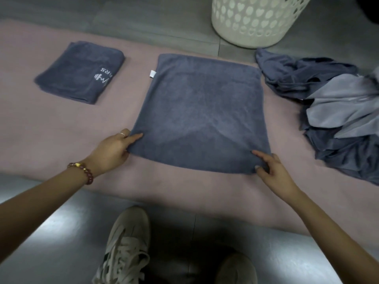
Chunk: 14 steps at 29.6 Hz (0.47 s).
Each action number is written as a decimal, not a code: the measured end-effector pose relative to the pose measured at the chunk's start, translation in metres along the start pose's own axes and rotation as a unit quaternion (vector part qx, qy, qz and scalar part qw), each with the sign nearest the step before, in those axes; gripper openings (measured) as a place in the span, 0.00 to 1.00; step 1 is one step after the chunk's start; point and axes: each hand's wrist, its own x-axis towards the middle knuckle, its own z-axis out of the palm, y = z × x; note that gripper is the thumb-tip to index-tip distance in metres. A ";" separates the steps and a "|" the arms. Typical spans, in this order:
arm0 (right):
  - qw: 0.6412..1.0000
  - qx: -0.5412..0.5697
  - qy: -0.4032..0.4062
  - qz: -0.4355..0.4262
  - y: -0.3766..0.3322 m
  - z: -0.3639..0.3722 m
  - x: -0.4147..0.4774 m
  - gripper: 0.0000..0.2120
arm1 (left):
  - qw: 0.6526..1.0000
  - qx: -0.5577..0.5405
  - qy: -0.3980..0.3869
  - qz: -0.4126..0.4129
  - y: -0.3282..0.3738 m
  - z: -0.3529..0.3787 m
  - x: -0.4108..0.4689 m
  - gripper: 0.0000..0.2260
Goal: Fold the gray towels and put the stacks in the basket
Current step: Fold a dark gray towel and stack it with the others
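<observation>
The gray towel (201, 111) lies opened flat at the centre of the frame, on the pink mat (61, 130) that covers the floor (143, 19). It reads as a near-square panel with a small white tag (152, 73) at its far-left edge. Laying it flat lets the edges be lined up before a fold is made.

The left hand (111, 149) grips the near-left corner. Its fingers (135, 137) lie on top of the cloth with the thumb at the edge, pinching the corner. The right hand (274, 173) holds the near-right corner in the same way: index finger laid on top, thumb against the hem, cloth pinched between. Holding both near corners keeps the near edge taut and level. Judged from this grip, the step in hand is to carry that edge away from the body and onto the far edge.

A folded stack (80, 72) sits at the upper left of the frame, well apart from the open towel, logo uppermost. This placement keeps finished work clear of the folding area. An unfolded pile (328, 103) of darker and lighter gray cloth lies along the right edge, near the right hand for pick-up. The white basket (252, 23) stands on the floor at the top of the frame, just beyond the mat; its contents cannot be seen. The task appears to be at an early stage.
</observation>
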 end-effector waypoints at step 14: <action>0.879 -0.380 0.036 -0.285 0.011 -0.046 0.022 0.23 | 0.969 0.129 0.002 0.209 -0.004 -0.045 0.018 0.17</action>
